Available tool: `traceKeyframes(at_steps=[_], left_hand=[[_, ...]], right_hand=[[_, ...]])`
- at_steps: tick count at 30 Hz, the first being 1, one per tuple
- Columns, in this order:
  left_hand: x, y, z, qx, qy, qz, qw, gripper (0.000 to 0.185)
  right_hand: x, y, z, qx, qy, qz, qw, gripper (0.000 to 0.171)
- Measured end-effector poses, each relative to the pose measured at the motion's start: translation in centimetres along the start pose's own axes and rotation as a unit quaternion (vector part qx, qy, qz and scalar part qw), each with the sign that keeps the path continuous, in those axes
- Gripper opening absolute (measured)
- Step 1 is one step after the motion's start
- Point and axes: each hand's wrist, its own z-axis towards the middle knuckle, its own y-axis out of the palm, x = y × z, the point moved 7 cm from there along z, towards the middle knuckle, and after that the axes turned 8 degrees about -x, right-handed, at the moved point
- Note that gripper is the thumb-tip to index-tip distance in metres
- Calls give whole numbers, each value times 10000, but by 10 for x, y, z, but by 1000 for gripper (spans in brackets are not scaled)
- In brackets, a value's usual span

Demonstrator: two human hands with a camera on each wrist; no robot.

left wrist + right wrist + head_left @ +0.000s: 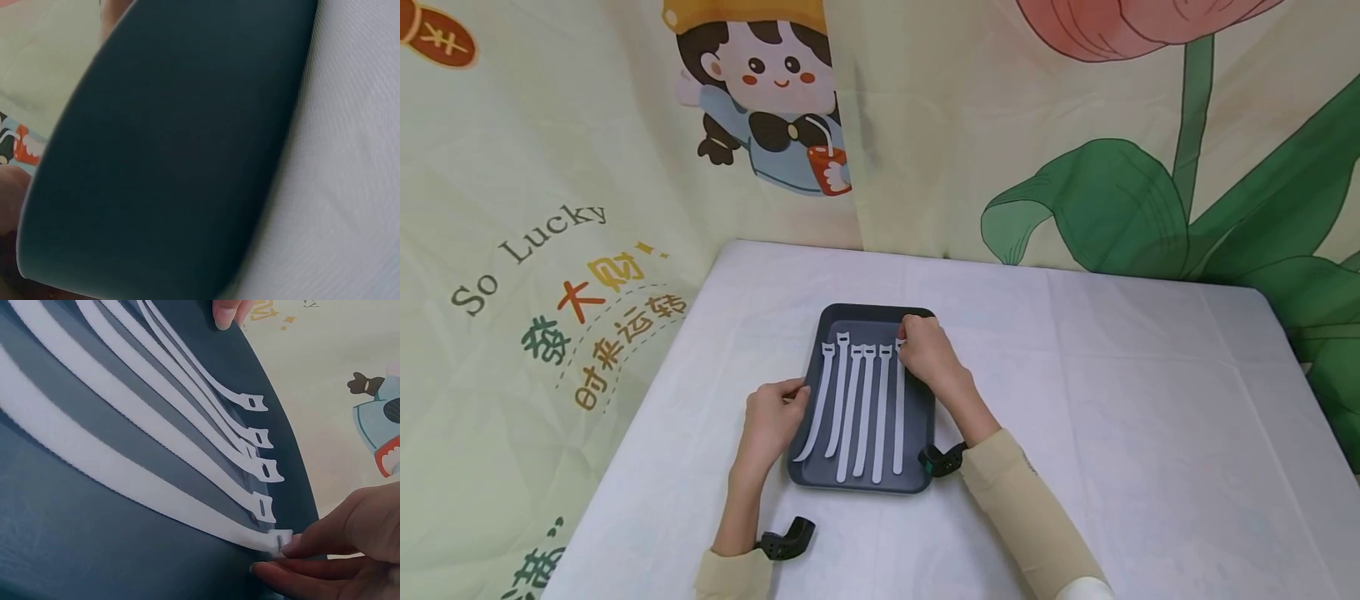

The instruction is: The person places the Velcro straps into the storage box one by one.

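Several white hook-and-loop cable ties (pixel 865 412) with slotted heads lie lengthwise, side by side, in a dark grey rectangular tray (pixel 919 417). My right hand (pixel 928 354) pinches the slotted head of the rightmost cable tie (pixel 156 494) between thumb and fingertip, near the tray's far right corner. The rest of that strap stretches along the tray toward the near end. At the left rim, my left hand (pixel 775 417) holds the tray's edge with thumb and fingers. The tray's dark outer wall (pixel 169 150) fills much of the left wrist view, hiding most of that hand.
A white cloth (pixel 1150 433) covers the table under the tray. Behind the table hangs a printed curtain (pixel 917 150) with a cartoon figure and a large flower. Black wrist cameras are worn on the left wrist (pixel 788 539) and right wrist (pixel 942 461).
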Motion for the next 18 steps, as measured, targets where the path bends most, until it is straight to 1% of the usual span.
traceKeyframes(at_steps=[3, 7, 10, 12, 13, 15, 17, 18], left_hand=[[2, -1, 2, -40, 60, 71, 9999, 32], [6, -2, 5, -174, 53, 264, 9995, 32], [9, -4, 7, -341, -28, 522, 9980, 35], [15, -7, 7, -345, -47, 779, 9964, 38], [18, -9, 8, -304, -45, 901, 9955, 40], [28, -12, 9, -83, 61, 1150, 9933, 44], [43, -16, 9, 227, 340, 1329, 9903, 44], [51, -16, 9, 358, 521, 1329, 9891, 43]], right_hand=[[0, -1, 0, 29, -41, -35, 10000, 28], [-1, -4, -3, 17, -192, -15, 9998, 30], [-4, -10, -11, 150, -459, 75, 9988, 29], [-6, -16, -18, 295, -702, 142, 9970, 27], [-6, -19, -22, 384, -826, 173, 9957, 26], [-6, -24, -30, 530, -1052, 221, 9928, 24], [-2, -28, -37, 639, -1221, 269, 9901, 22], [0, -29, -41, 680, -1269, 308, 9891, 21]])
